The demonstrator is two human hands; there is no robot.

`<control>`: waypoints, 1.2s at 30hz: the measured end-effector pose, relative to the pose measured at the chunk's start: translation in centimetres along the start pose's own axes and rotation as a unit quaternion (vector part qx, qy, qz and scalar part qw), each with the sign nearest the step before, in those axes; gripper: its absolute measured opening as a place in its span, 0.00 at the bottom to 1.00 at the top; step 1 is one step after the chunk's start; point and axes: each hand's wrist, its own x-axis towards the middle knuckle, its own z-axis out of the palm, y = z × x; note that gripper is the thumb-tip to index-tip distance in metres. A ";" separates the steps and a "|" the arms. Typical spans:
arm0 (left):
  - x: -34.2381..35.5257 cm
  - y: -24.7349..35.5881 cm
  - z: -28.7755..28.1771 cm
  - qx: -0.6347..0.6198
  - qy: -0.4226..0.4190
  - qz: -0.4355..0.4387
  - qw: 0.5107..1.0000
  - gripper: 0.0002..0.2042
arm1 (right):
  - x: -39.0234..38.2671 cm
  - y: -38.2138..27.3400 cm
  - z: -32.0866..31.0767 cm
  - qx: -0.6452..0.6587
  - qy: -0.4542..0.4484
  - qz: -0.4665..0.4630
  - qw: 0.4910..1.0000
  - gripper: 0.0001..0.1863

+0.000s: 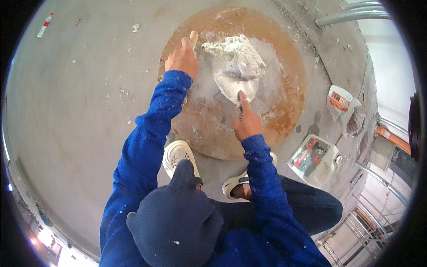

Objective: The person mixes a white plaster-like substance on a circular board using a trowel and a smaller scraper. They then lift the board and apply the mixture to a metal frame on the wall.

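Observation:
A heap of wet white plaster (240,51) lies on a round brown board (284,120) on the floor. My right hand (249,124) is closed round the handle of a trowel, its index finger stretched along the tool. The trowel's blade (235,88) is smeared white and sits against the near side of the heap. At the board's left edge, my left hand (182,61) is wrapped round a tool with a wooden handle (194,37), whose end sticks out above the fist. The rest of that tool is mostly hidden, so its kind cannot be told.
Right of the board stand a white jerrycan (313,160) with a dark label and a crumpled white bag (344,107). A red-labelled bottle (45,25) lies far left. Metal pipes (353,17) run at the upper right. My pale clogs (179,160) are at the board's near edge.

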 end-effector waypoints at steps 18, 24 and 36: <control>0.6 -0.1 0.8 -0.018 0.002 0.004 1.000 0.22 | 0.9 2.0 0.3 -0.036 -0.026 0.033 0.998 0.39; 0.7 -0.2 0.4 0.008 0.026 0.018 0.999 0.18 | 1.5 1.1 -0.3 -0.056 -0.057 0.040 0.996 0.38; 0.8 -0.5 0.2 0.021 0.024 0.004 0.999 0.17 | 1.3 0.7 0.0 -0.018 -0.051 -0.003 0.999 0.38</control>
